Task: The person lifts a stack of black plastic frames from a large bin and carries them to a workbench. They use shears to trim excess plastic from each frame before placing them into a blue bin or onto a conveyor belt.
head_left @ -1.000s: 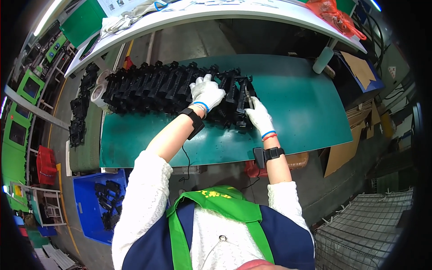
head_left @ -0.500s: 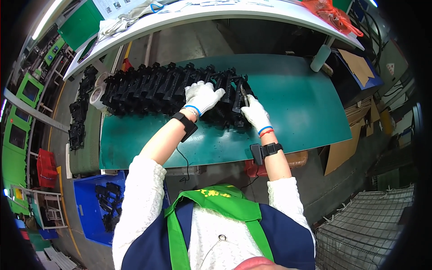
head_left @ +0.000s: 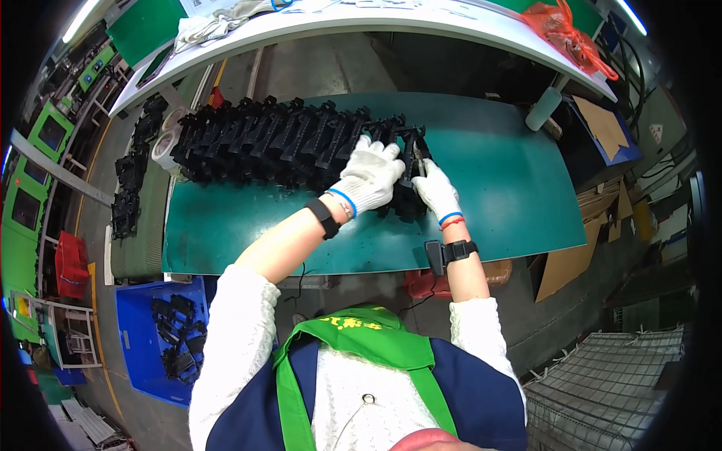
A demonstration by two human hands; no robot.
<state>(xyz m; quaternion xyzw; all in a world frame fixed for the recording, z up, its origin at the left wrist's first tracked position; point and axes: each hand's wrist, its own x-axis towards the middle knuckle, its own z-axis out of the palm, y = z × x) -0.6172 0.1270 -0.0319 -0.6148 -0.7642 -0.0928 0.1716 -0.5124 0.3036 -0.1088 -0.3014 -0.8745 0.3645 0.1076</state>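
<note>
While the left hand (head_left: pixel 370 179) lies spread over the row of black plastic parts (head_left: pixel 278 143), steadying it on the green mat (head_left: pixel 496 188), the right hand (head_left: pixel 435 194) pinches the end part (head_left: pixel 411 150) (upright, rightmost).

Green bench mat (head_left: pixel 511 188); white shelf (head_left: pixel 421 19) above; grey floor (head_left: pixel 323 64); blue bin (head_left: pixel 139 331) lower left.

White gloves (head_left: pixel 370 179), black plastic parts (head_left: pixel 278 139), green table mat (head_left: pixel 496 188), blue bin (head_left: pixel 139 316).

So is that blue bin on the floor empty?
No, the blue bin beside the green table holds a small pile of black plastic parts.
</note>
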